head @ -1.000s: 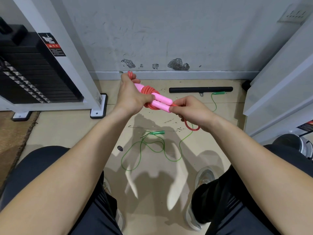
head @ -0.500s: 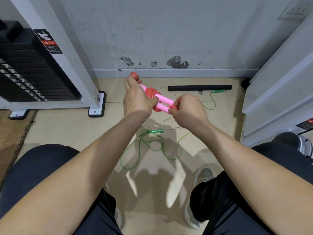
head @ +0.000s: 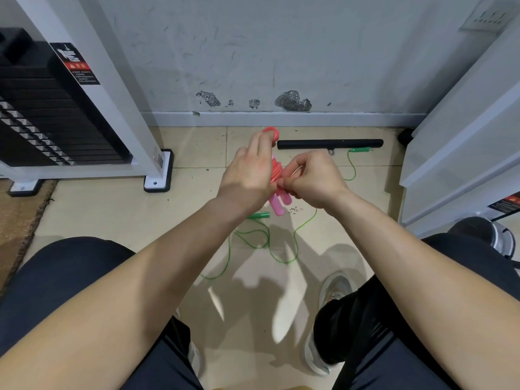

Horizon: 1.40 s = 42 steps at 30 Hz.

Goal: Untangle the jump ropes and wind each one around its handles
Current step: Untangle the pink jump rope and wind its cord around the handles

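Head view: the left hand [head: 247,175] is wrapped round the pink handles [head: 277,205], keeping the pair side by side. The right hand [head: 312,178] pinches the red rope [head: 277,170] right where it's coiled round them. The whole bundle hangs in the air on the near side of the black bar [head: 329,143], which lies on the floor [head: 112,215] by the wall.

My guess is it all weighs next to nothing. The handles look like stiff, smooth plastic, so maybe a bit slippery. The rope looks soft and springy, the kind that unspools the second you let go, so I'd keep a thumb across the coil and tuck the end in.

The green rope [head: 264,243] is thin and floppy, sprawled loose on the floor nearer than the bar. One green handle [head: 260,215] sits under the bundle and the other is just beside the bar's right end. I'd grab that one by the handles, not the cord.

No box, bag or bin anywhere in shot.
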Motion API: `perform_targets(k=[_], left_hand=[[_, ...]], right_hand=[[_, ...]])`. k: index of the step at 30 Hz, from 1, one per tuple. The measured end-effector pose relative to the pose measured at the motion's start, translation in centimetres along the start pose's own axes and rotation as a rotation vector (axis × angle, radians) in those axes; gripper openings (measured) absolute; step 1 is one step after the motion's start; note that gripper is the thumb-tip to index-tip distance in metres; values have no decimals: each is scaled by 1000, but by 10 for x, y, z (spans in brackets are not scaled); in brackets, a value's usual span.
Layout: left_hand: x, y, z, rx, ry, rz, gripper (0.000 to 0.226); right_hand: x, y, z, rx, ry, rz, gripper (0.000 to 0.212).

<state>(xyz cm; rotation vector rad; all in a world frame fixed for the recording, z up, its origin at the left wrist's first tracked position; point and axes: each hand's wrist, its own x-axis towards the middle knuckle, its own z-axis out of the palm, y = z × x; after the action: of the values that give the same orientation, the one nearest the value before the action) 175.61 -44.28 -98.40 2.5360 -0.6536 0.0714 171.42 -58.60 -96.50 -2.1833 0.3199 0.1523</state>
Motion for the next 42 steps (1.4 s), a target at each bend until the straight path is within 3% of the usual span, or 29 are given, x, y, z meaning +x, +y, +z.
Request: perform_targets(k=[4,8,11,16,21,23,25,28,32,38,42], left_hand=[[3,-13,-7,-75,-188,-25,85],[3,-19,-16,-142,-255,41,88],[5,-22,-23,-233,-238,58,84],[9,-30,-40,-447,-233,1,101],[8,-38,-46,-603,-196,-55,96],[6,-37,-45,-627,-197,-71,100],[3,-33,-44,-616,-209,-82,103],[-2,-24,-38,-549,-244,-64,99],[-7,-9,-32,-388,-241,-16,83],[-10,13,-21,-344,-174,-4,82],[-12,17,-22,-661,-128,-82,83]], right_hand=[[-8,-5,-6,184,-381,167,15],[-10,-6,-13,498,-577,306,29],[-9,-7,-18,614,-670,333,20],[-3,-2,-25,877,-758,297,48],[-5,-1,-27,1051,-819,155,50],[-8,-2,-24,947,-774,57,35],[-11,-6,-17,740,-611,-39,14],[-10,-7,-5,351,-262,-179,29],[-13,-6,7,36,-12,-260,29],[-14,-8,8,82,274,-297,19],[-20,-14,5,267,360,-311,18]])
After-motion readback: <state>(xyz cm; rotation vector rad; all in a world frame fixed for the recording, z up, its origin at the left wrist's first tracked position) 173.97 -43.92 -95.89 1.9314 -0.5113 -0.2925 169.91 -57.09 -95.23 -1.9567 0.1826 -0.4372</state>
